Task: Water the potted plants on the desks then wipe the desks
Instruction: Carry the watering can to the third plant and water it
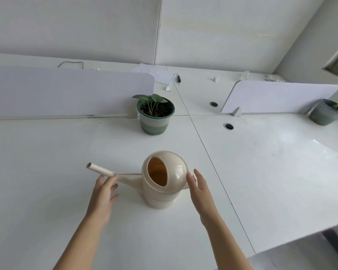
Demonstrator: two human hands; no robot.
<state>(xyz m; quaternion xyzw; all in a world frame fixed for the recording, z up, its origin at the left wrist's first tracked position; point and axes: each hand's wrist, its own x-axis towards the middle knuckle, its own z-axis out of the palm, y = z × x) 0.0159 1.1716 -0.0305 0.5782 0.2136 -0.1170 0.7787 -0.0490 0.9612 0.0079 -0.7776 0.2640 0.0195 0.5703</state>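
Can (160, 180) stands upright on desk (47, 162) between our hands, spout (101, 169) pointing left. Left hand (102, 197) is at the spout, fingers spread and loose, tips by its underside; we can't tell if they touch. Right hand (200, 191) is flat, fingers straight, just beside the can's right side, gripping nothing. Green pot (155, 117) sits behind the can by the divider (66, 90). Second pot (327, 114) is far right.

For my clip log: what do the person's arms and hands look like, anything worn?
The left forearm and right forearm are bare to the frame edge, no sleeves in view. The left hand and right hand wear no gloves, rings, watch or bracelets.
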